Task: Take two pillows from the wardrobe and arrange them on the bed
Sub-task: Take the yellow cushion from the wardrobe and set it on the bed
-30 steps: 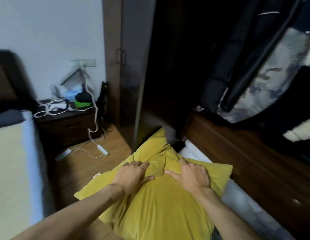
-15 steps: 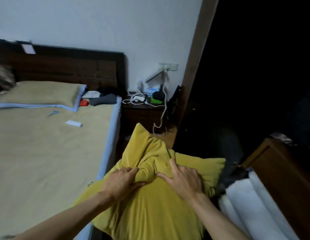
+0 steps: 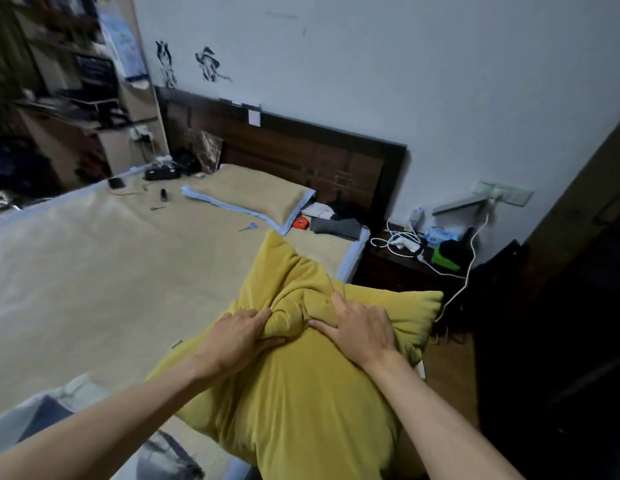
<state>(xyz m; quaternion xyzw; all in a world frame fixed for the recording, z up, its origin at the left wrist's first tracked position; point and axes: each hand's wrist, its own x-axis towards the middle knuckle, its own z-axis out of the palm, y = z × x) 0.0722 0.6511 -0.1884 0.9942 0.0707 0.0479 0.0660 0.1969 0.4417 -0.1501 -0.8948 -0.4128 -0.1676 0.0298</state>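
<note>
A mustard-yellow pillow [image 3: 301, 403] fills the lower middle of the head view, held up over the right edge of the bed [image 3: 104, 271]. My left hand [image 3: 237, 336] and my right hand [image 3: 357, 327] both clutch bunched fabric near the pillow's top, thumbs pinching a fold between them. It looks like one thick bundle; I cannot tell whether a second pillow is under it. The bed has a beige cover with a pale blue border. The dark wardrobe [image 3: 565, 306] stands at the right edge.
A beige pillow with blue trim [image 3: 253, 195] lies at the dark wooden headboard [image 3: 301, 150]. Small items, scissors [image 3: 249, 227] and folded dark cloth [image 3: 336, 227] lie on the bed. A nightstand [image 3: 405, 268] with cables, a charger and a lamp stands between bed and wardrobe.
The view has swung left from the wardrobe to the bed. Both hands kept their grip, and the yellow pillow has come along from the wardrobe to above the bed's edge.
</note>
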